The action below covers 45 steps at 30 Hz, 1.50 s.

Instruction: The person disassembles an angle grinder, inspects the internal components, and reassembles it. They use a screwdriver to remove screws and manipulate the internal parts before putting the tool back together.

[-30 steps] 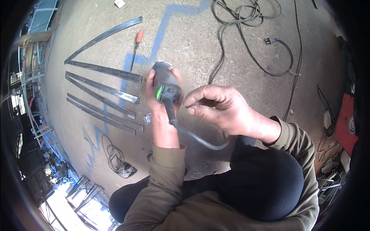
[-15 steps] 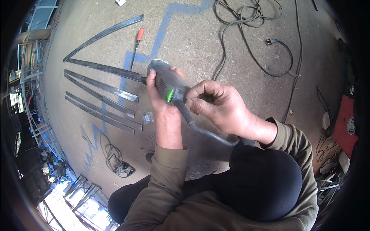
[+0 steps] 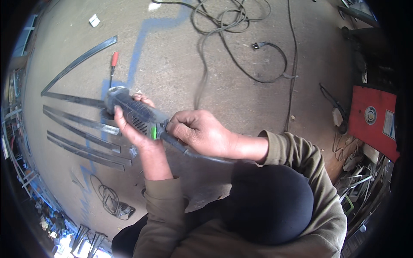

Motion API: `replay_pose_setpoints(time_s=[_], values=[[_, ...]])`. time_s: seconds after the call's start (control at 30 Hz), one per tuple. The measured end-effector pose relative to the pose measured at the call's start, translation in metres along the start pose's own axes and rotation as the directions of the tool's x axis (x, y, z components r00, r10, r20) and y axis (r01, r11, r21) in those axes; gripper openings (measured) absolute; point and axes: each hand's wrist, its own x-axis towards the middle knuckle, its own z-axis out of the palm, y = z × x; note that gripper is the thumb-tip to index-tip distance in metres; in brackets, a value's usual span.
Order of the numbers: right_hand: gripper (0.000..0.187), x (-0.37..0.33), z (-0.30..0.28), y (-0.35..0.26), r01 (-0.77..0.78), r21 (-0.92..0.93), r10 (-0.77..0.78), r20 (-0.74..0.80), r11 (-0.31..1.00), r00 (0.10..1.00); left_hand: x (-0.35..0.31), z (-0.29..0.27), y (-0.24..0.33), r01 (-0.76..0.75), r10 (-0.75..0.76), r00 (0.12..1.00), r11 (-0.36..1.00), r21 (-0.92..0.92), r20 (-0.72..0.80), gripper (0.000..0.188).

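Observation:
A dark corded angle grinder [image 3: 137, 111] with a green patch at its rear end is held up above the floor. My left hand [image 3: 140, 135] is wrapped round its body from below, thumb on the near side and fingertips showing beyond it. My right hand [image 3: 200, 133] is closed at the rear end, with thumb and forefinger pinched against the housing beside the cord [image 3: 174, 142]. Whatever may be between those fingertips is hidden. Beyond the grinder's head lie a red-handled screwdriver [image 3: 114, 60] and several dark flat metal strips [image 3: 81, 118] on the floor.
A long cable [image 3: 223, 28] lies coiled at the far middle, its plug [image 3: 258, 45] to the right. On the right stands a red panel [image 3: 373, 118] near a pile of scrap [image 3: 361, 176]. Another corded item [image 3: 122, 210] rests at the lower left, beside blue floor paint [image 3: 137, 47].
The view has swung, so the floor things appear further left. The grinder is tilted closer to level, its head pointing left. My right hand stays at its rear end, fingers drawn in tighter.

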Motion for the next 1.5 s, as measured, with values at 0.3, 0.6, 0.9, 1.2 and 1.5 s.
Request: replay_pose_setpoints(time_s=[0.3,0.6,0.9,1.2,1.5], values=[[0.048,0.003,-0.031,0.024,-0.137,0.252,0.062,0.283,0.958,0.957,0.001,0.006,0.000,0.076,-0.057,0.993,0.981,-0.180,0.108,0.048],[0.023,-0.006,-0.171,0.117,-0.235,-0.497,-0.090,-0.546,0.835,0.833,0.013,0.002,0.023,0.130,-0.114,0.992,0.848,-0.514,0.063,0.044],[0.023,0.002,-0.038,0.009,0.045,-0.530,0.421,0.719,0.847,0.553,0.063,0.027,0.197,-0.228,0.265,0.956,0.943,-0.242,0.130,0.035],[0.022,0.074,0.180,0.111,0.687,-0.714,0.320,0.687,0.134,0.653,0.009,0.055,0.396,-0.531,0.626,0.780,0.674,0.513,-0.014,0.031],[0.021,0.044,0.247,0.131,0.491,-0.813,0.238,0.567,0.312,0.788,-0.099,-0.064,0.391,-0.386,0.468,0.844,0.869,0.310,-0.261,0.056]])
